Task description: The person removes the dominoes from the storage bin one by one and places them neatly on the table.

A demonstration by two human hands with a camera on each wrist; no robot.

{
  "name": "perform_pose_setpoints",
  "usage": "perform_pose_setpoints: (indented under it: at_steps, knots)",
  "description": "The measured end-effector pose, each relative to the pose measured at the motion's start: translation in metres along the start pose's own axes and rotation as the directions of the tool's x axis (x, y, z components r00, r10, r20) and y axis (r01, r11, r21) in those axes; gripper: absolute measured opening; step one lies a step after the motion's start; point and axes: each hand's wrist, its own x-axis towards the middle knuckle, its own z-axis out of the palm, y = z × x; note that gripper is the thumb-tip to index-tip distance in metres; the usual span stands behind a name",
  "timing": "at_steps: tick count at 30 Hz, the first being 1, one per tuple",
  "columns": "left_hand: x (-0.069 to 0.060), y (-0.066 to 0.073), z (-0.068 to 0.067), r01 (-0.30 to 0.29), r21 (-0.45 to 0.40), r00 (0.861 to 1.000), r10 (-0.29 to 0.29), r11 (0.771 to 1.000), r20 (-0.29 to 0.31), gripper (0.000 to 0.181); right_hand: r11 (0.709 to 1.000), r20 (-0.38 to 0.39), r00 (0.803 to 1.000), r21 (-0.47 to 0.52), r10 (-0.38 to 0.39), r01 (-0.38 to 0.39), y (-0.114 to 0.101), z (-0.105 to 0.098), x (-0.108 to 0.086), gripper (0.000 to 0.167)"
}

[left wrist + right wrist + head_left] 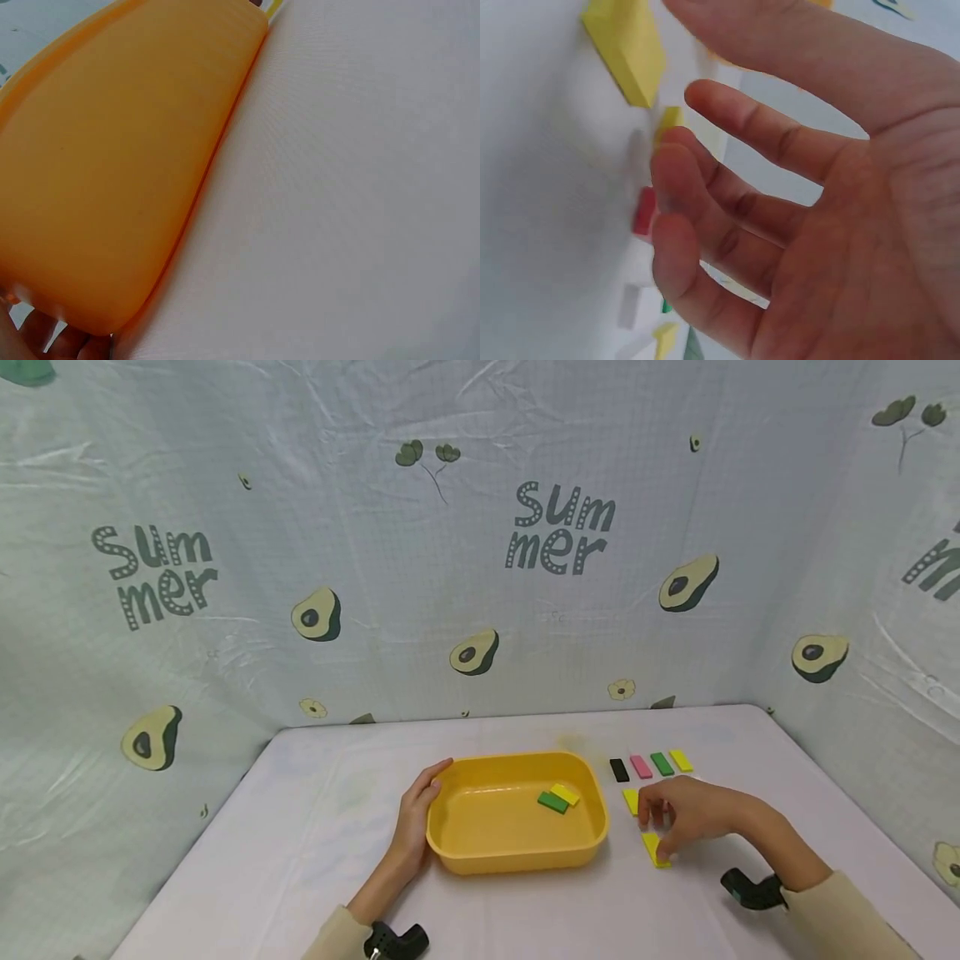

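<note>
A yellow plastic tray (pixel 495 860) sits on the table, with a green block (pixel 552 802) and a yellow block (pixel 565 794) lying in its right part. My left hand (pixel 411 827) holds the tray's left end; in the left wrist view its fingers (pixel 66 343) bend around that end. To the right of the tray, my right hand (pixel 693 810) hovers with loosely bent fingers (pixel 742 202) and nothing between them. Under it lie a near yellow block (pixel 651 843), close to the thumb, and another yellow block (pixel 630 800), partly covered. Whether the thumb touches the near block, I cannot tell.
Behind the right hand, a black block (pixel 618 770), a pink block (pixel 641 767), a green block (pixel 662 764) and a far yellow block (pixel 681 761) form a row. A printed curtain (pixel 375 635) rises behind the white-covered table (pixel 315 827).
</note>
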Motion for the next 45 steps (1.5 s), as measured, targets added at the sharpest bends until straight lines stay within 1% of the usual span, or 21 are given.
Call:
perform_pose_setpoints:
  at_steps: [2, 4, 8, 10, 13, 14, 16, 19, 21, 24, 29, 30, 33, 35, 38, 41, 43, 45]
  knots:
    - [0.001, 0.000, 0.000, -0.003, -0.008, 1.000, 0.003, 1.000, 0.005, 0.045, 0.999, -0.034, 0.998, -0.010, -0.053, 0.052, -0.003, -0.004, -0.002, 0.032]
    - [0.001, 0.000, 0.000, -0.002, -0.017, 1.000, 0.002, 1.000, 0.005, 0.045, 0.993, -0.060, 0.991, -0.019, -0.121, 0.120, -0.008, -0.008, -0.001, 0.029]
    - [0.002, -0.001, 0.000, 0.000, -0.025, 1.000, 0.000, 1.000, 0.003, 0.045, 0.970, -0.100, 0.965, -0.032, -0.241, 0.239, -0.026, -0.012, 0.011, 0.023]
    - [0.002, -0.003, 0.000, 0.003, -0.020, 1.000, -0.003, 1.000, -0.001, 0.045, 0.961, -0.120, 0.953, -0.036, -0.277, 0.275, -0.037, -0.013, 0.019, 0.021]
    - [0.001, -0.005, 0.001, 0.002, -0.016, 1.000, -0.002, 1.000, -0.004, 0.044, 0.955, -0.141, 0.945, -0.038, -0.296, 0.293, -0.055, -0.013, 0.034, 0.019]
    - [0.001, -0.005, 0.001, 0.000, -0.015, 1.000, 0.000, 1.000, -0.004, 0.045, 0.958, -0.145, 0.947, -0.045, -0.288, 0.285, -0.061, -0.013, 0.039, 0.021]
    - [0.001, -0.007, 0.003, -0.001, -0.016, 1.000, 0.001, 1.000, -0.002, 0.045, 0.971, -0.137, 0.962, -0.057, -0.237, 0.232, -0.074, -0.011, 0.049, 0.025]
    - [0.001, -0.007, 0.005, -0.001, -0.019, 1.000, 0.001, 1.000, 0.005, 0.045, 0.993, -0.105, 0.988, -0.059, -0.111, 0.105, -0.089, -0.007, 0.060, 0.035]
    - [0.000, -0.007, 0.006, 0.000, -0.016, 1.000, 0.000, 1.000, 0.006, 0.045, 0.998, -0.075, 0.997, -0.058, -0.030, 0.026, -0.096, -0.002, 0.065, 0.041]
    - [0.000, -0.007, 0.006, 0.000, -0.016, 1.000, 0.000, 1.000, 0.003, 0.045, 0.996, -0.068, 0.996, -0.062, 0.061, -0.065, -0.106, 0.006, 0.070, 0.046]
    - [0.001, -0.006, 0.004, -0.004, -0.020, 1.000, 0.004, 1.000, 0.002, 0.045, 0.982, -0.100, 0.985, -0.113, 0.142, -0.153, -0.118, 0.022, 0.077, 0.043]
    - [0.000, -0.006, 0.003, -0.004, -0.020, 1.000, 0.004, 1.000, -0.001, 0.045, 0.979, -0.099, 0.985, -0.127, 0.145, -0.157, -0.120, 0.026, 0.078, 0.041]
    - [-0.001, -0.006, 0.002, 0.002, -0.017, 1.000, -0.003, 1.000, -0.015, 0.044, 0.970, -0.083, 0.988, -0.195, 0.132, -0.146, -0.124, 0.033, 0.082, 0.029]
    - [-0.001, -0.006, 0.001, 0.002, -0.015, 1.000, -0.002, 1.000, -0.017, 0.044, 0.965, -0.079, 0.989, -0.224, 0.124, -0.139, -0.125, 0.037, 0.083, 0.026]
    - [-0.001, -0.006, 0.001, -0.004, -0.019, 1.000, 0.004, 1.000, -0.009, 0.044, 0.964, -0.081, 0.992, -0.239, 0.100, -0.117, -0.127, 0.040, 0.085, 0.027]
    - [0.000, -0.006, 0.000, -0.014, -0.011, 1.000, 0.014, 1.000, -0.007, 0.044, 0.970, -0.078, 0.996, -0.236, 0.044, -0.062, -0.126, 0.043, 0.089, 0.032]
    - [0.000, -0.005, -0.001, -0.015, -0.004, 1.000, 0.015, 1.000, -0.010, 0.044, 0.970, -0.083, 0.997, -0.243, 0.001, -0.022, -0.125, 0.044, 0.091, 0.032]
    - [0.000, -0.005, -0.001, -0.013, 0.002, 1.000, 0.013, 1.000, -0.013, 0.044, 0.968, -0.091, 0.995, -0.252, -0.027, 0.003, -0.123, 0.045, 0.095, 0.029]
